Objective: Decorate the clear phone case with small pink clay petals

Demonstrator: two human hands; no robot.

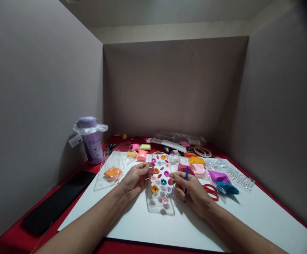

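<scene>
A clear phone case (155, 208) decorated with small clay flowers and pink petal-like pieces is held tilted above the white board (132, 225). My left hand (136, 180) pinches its left edge between thumb and fingers. On the other side, my right hand (191, 192) has its fingertips at the case's right edge, by a pink piece. A slim blue pen-like tool (186, 176) is tucked upright between the fingers of that hand; its kind is unclear. Whether those fingertips also pinch the case or a small piece, I cannot tell.
Red-handled scissors (211, 192), a teal clay packet (227, 188), a purple packet (219, 176) and a gem sheet (240, 179) lie right. An orange packet (113, 173) rests on a clear sheet at left. Beyond stand a purple bottle (91, 144) and a black phone-like slab (58, 201).
</scene>
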